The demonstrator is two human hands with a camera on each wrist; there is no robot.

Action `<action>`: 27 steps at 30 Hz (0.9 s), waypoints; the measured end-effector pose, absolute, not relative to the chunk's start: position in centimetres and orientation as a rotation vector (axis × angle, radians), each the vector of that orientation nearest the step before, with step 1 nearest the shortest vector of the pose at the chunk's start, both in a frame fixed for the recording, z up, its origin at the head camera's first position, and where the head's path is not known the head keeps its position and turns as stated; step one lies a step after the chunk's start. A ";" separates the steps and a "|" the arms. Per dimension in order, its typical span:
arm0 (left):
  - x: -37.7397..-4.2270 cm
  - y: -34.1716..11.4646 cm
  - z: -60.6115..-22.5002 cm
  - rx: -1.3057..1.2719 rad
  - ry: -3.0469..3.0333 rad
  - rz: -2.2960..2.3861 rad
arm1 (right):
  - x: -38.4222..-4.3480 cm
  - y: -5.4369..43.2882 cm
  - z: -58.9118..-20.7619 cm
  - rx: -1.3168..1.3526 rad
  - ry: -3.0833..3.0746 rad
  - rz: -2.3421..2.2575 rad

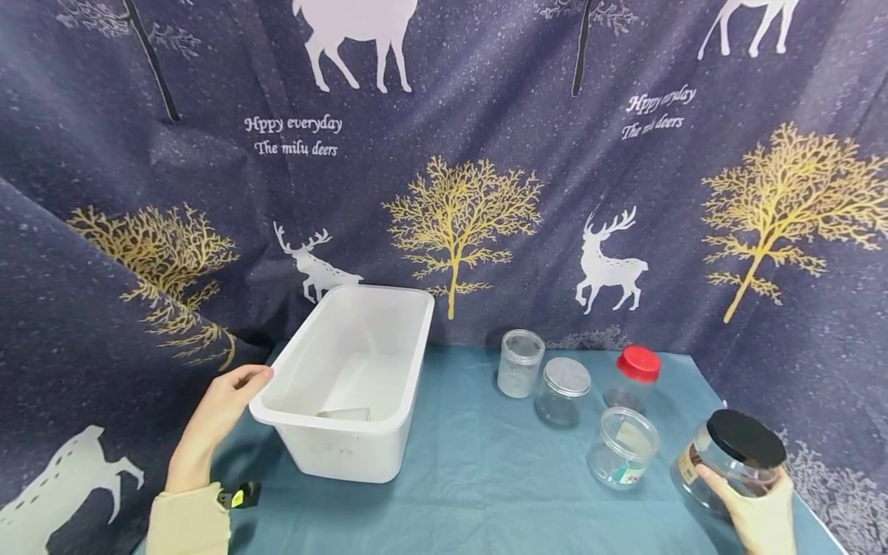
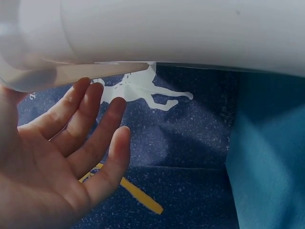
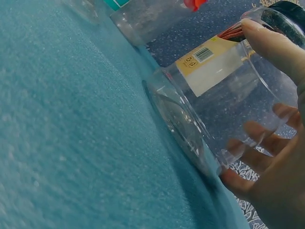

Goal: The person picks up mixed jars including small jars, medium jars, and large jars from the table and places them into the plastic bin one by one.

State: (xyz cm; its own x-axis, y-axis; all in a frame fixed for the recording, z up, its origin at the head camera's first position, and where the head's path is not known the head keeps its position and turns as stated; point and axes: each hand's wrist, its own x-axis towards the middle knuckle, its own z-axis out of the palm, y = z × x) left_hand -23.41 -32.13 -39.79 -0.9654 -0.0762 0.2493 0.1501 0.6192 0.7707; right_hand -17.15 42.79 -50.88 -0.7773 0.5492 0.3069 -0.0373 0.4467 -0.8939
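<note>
At the left, a white plastic bin stands on the table, a small clear piece on its floor. My left hand holds the bin's near left rim. In the left wrist view its fingers curve loosely below the rim, the thumb mostly hidden behind it. My right hand grips a large clear jar with a black lid at the right. Seen from the right wrist, the thumb lies along one side, the other fingers wrap round the opposite side, and the jar's base is right at the cloth.
Between bin and right hand stand several clear jars: an open-topped one at the back, one with a silvery lid, a red-lidded one and a labelled open one. Blue-green cloth covers the table; a patterned curtain hangs behind.
</note>
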 end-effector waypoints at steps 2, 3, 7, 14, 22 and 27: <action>-23.5 -32.2 -39.7 -0.060 -2.592 -1.260 | -17.2 42.8 -50.8 -0.442 -2.124 1.332; -23.5 -32.2 -39.7 -0.060 -2.594 -1.261 | -17.3 42.7 -50.6 -0.449 -2.119 1.334; -23.5 -32.2 -39.6 -0.052 -2.611 -1.259 | -17.3 42.4 -50.1 -0.478 -2.115 1.307; -23.4 -32.0 -39.8 -0.036 -2.606 -1.281 | -17.7 41.8 -48.9 -0.623 -2.111 1.268; -23.4 -32.0 -39.7 -0.018 -2.619 -1.269 | -18.4 40.8 -45.6 -0.629 -2.169 1.212; -23.4 -32.1 -39.6 -0.026 -2.612 -1.251 | -19.2 40.6 -44.0 -0.485 -2.155 1.113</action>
